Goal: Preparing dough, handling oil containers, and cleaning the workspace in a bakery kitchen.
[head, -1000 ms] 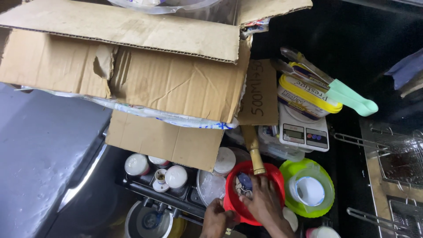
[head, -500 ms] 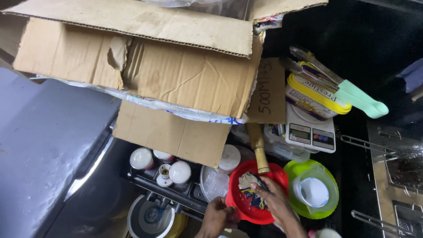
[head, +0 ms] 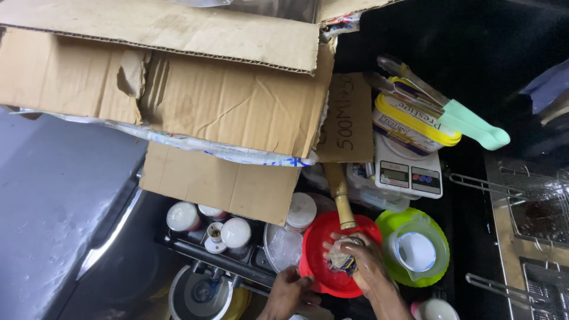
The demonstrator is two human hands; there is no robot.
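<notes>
A red plastic bowl (head: 323, 274) sits low in the view, with a wooden pestle-like stick (head: 338, 195) leaning into it from above. My right hand (head: 361, 265) is inside the bowl, closed on a small crumpled wrapper or packet (head: 340, 261). My left hand (head: 287, 290) grips the bowl's near left rim. To the right of the bowl stands a green bowl (head: 438, 237) with a white cup inside it.
A large torn cardboard box (head: 178, 89) fills the upper left. A digital kitchen scale (head: 409, 172) carries a yellow-rimmed tub (head: 412, 124) and mint-handled tongs (head: 468, 118). White-lidded jars (head: 204, 219) sit in a black rack. Wire fryer baskets (head: 527, 201) lie at right.
The view has shifted slightly. My right hand has stayed in the red bowl, working the small packet, and my left hand has moved up to the bowl's rim.
</notes>
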